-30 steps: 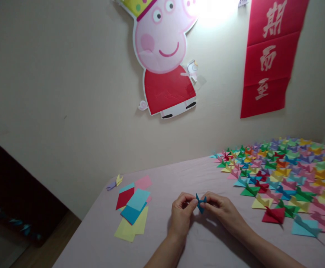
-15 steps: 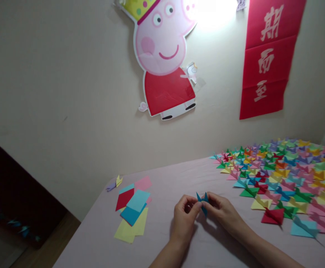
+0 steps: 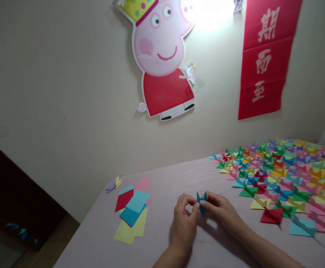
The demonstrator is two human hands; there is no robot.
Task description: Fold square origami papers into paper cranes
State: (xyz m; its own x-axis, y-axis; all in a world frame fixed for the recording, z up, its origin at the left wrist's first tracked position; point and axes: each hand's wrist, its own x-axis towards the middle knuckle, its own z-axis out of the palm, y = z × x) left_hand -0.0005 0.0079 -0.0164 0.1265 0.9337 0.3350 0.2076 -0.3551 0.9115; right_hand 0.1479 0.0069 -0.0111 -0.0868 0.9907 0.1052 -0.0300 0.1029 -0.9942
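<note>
Left hand (image 3: 185,216) and right hand (image 3: 224,210), fingers (image 3: 196,207) pinching the folded blue paper (image 3: 202,210) (tiny!) from both sides, presumably steadying its folds.

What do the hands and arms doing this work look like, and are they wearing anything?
Left hand and right hand are human and ungloved. No sleeves, watch or bracelet show on the visible forearms; some fingers are partly hidden.

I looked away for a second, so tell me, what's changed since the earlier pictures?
The left hand edged slightly right, and the blue folded paper turned, its right point now more upright. The right hand kept hold too; nothing was let go. The loose paper sheets and paper cranes stayed put.
</note>
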